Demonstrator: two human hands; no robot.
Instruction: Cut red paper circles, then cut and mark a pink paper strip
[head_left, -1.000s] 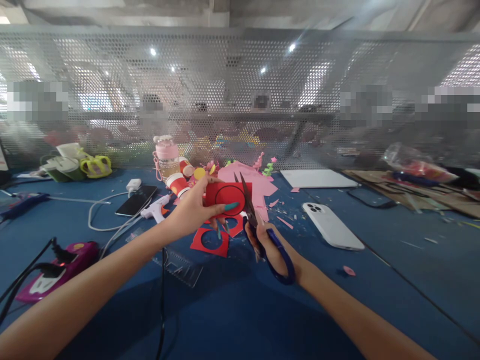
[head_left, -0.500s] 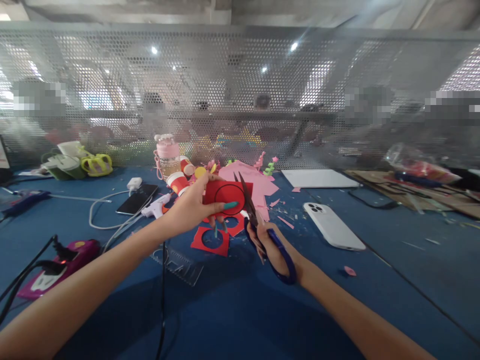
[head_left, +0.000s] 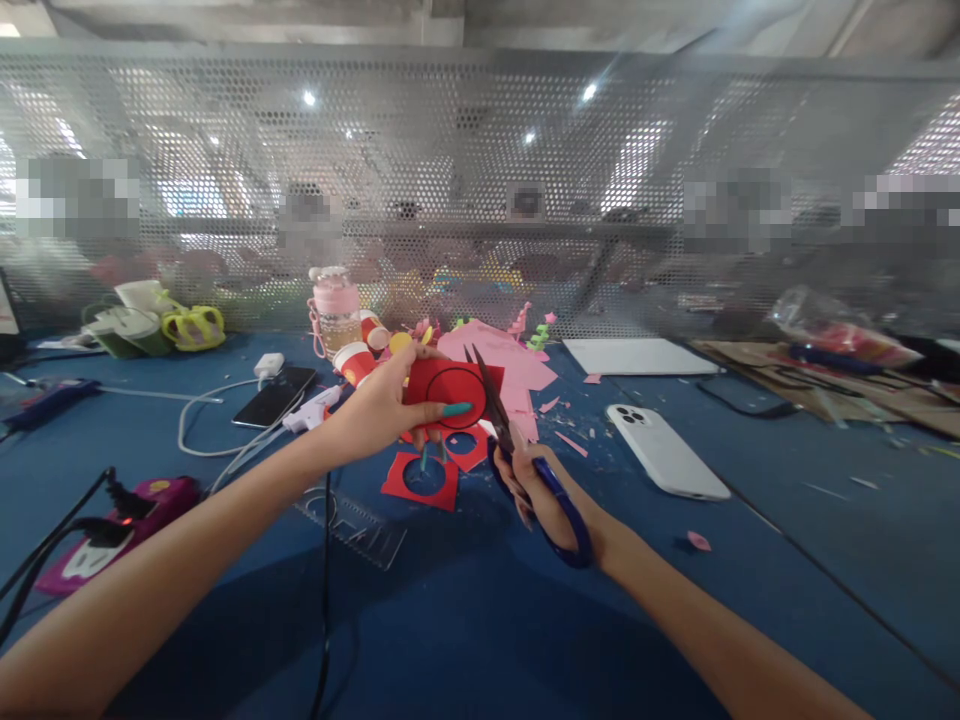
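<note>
While the red paper square (head_left: 450, 385) is pinched in the left hand (head_left: 382, 412) above the worktop (head_left: 465, 620), blue scissors (head_left: 525, 460) are gripped by the right hand (head_left: 544, 495), blades parted at its edge. The drawn circle could be overcut if the paper is tilted, and the nearby thumb could be nicked.

Both forearms are bare to the frame's lower edge, with no sleeves, watch or bracelets showing. The left hand (head_left: 379, 415) has long nails painted teal, clearest on the thumb and on two fingertips below. The right hand (head_left: 544, 500) shows no ring; its nails are hidden.
</note>
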